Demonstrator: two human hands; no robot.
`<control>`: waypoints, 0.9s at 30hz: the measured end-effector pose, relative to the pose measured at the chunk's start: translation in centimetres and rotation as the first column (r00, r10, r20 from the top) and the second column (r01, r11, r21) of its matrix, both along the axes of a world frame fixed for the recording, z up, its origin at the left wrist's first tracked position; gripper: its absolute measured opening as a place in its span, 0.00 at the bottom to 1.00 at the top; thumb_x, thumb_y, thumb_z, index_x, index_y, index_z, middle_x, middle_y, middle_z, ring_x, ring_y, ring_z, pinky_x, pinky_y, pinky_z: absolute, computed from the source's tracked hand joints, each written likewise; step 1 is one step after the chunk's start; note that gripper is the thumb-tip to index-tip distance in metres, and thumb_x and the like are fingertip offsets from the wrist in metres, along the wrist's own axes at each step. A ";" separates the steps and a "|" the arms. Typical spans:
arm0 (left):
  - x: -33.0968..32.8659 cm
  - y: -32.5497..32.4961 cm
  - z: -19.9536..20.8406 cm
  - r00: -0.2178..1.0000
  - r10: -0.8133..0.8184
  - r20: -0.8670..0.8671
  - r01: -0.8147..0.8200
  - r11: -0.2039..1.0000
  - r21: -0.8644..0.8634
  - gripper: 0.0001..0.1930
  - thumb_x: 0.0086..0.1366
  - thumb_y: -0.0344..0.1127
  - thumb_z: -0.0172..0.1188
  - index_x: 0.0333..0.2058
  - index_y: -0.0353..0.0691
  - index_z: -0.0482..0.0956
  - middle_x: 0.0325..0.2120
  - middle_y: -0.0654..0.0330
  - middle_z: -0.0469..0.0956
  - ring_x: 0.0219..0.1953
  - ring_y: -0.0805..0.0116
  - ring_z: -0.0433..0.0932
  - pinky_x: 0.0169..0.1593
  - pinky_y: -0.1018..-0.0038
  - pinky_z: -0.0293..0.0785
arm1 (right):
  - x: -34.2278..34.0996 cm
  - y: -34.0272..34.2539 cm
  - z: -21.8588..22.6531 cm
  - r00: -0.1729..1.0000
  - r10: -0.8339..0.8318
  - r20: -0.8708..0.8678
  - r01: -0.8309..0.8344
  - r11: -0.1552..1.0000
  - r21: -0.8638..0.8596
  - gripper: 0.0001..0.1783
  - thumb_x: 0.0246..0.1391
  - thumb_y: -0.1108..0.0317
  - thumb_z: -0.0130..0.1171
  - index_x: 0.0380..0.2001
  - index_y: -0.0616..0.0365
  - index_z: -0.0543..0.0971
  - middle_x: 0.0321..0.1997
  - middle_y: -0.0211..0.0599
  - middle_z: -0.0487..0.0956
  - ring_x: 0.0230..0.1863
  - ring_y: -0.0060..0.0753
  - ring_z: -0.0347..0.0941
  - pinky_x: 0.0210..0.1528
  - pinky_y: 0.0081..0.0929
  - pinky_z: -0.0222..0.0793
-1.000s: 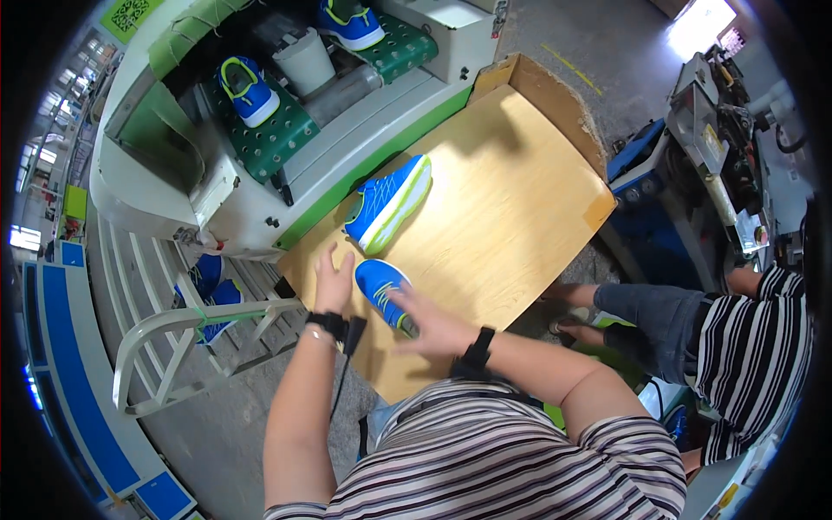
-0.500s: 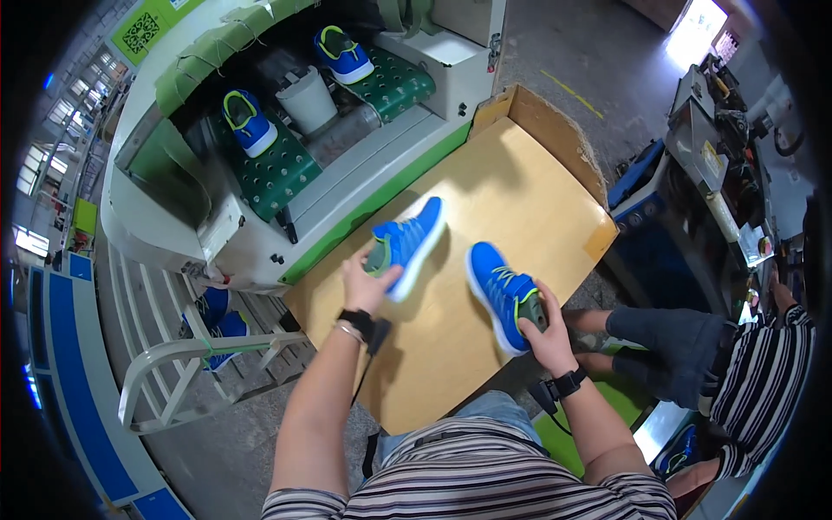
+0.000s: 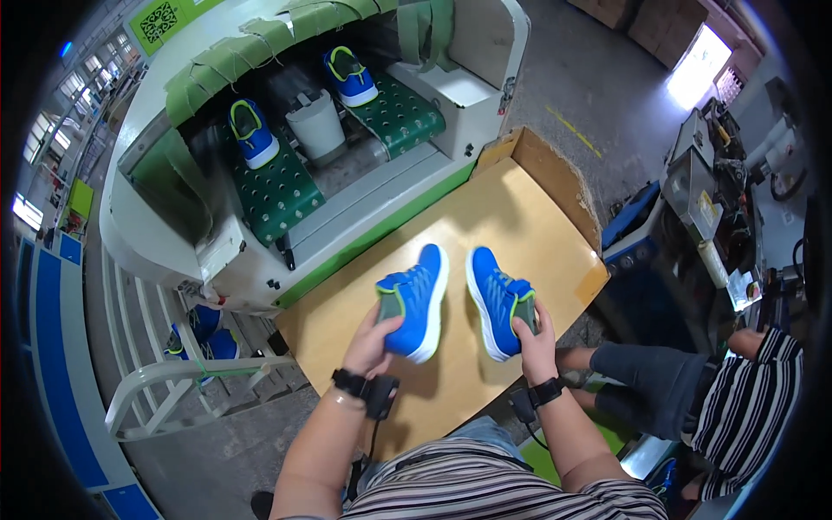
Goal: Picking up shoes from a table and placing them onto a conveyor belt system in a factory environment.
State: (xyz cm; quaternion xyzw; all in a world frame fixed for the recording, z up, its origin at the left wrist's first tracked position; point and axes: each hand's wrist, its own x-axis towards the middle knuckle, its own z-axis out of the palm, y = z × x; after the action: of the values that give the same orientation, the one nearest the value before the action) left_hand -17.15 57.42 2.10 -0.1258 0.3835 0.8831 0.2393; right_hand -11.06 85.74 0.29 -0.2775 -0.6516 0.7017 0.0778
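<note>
1. Snug grips: left hand (image 3: 369, 348) holds a blue shoe (image 3: 419, 303), right hand (image 3: 539, 344) a second shoe (image 3: 492, 302) — toes ahead, table (image 3: 546, 225) beneath.
2. Seemingly handling both together — next move calls for steady hands.

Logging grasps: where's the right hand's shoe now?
In the head view, the right hand holds that blue shoe just right of centre, over the wood-look tabletop, apart from and right of the similar shoe in the left hand.
</note>
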 end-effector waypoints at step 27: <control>7.4 -7.6 -3.7 0.773 -0.630 0.073 -0.094 -0.227 -0.969 0.50 0.56 0.54 0.62 0.67 0.36 0.45 0.68 0.40 0.40 0.70 0.39 0.37 0.67 0.43 0.39 | 6.9 -6.8 -7.6 0.577 0.620 0.532 -0.617 -0.097 0.781 0.37 0.60 0.49 0.47 0.68 0.49 0.53 0.73 0.47 0.48 0.73 0.53 0.41 0.70 0.57 0.38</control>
State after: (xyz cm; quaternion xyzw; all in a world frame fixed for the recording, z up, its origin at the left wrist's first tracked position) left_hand -9.72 49.80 -1.55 0.0527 0.9671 0.1932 0.1571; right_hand -4.20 78.95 -7.29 0.1594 -0.9726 0.1295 -0.1086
